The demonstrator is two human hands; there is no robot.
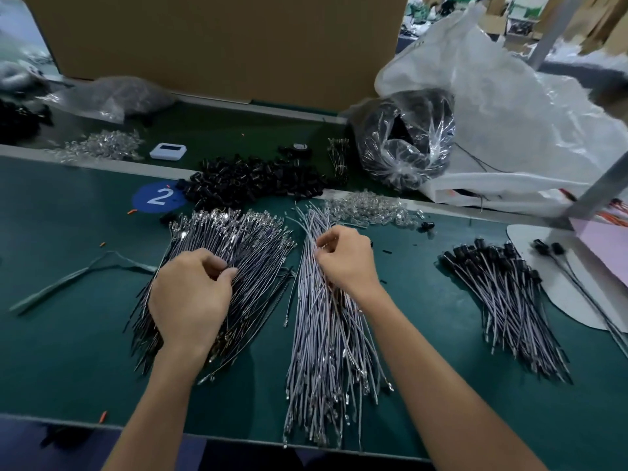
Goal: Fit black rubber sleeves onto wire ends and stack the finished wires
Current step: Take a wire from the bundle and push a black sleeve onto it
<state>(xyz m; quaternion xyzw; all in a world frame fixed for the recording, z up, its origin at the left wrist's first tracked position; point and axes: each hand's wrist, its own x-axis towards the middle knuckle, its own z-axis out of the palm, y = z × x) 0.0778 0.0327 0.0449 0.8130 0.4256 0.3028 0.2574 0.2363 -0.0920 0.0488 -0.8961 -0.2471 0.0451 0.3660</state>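
Observation:
On the green table lie three heaps of thin wires. My left hand (190, 294) rests on the left heap of dark wires (238, 253) with metal terminals, its fingers curled and pinching among the strands. My right hand (343, 256) pinches strands near the top of the middle heap of grey wires (326, 348). At the right lies the pile of finished wires (503, 294), each with a black sleeve on its far end. A mound of loose black rubber sleeves (251, 180) sits behind the heaps.
Clear plastic parts (370, 207) lie behind the grey heap, more at the far left (102, 144). A plastic bag of black parts (407, 144) and a large white bag (516, 124) stand at the back right. A cardboard box (217, 39) closes the back. A small white device (168, 151) lies beside it.

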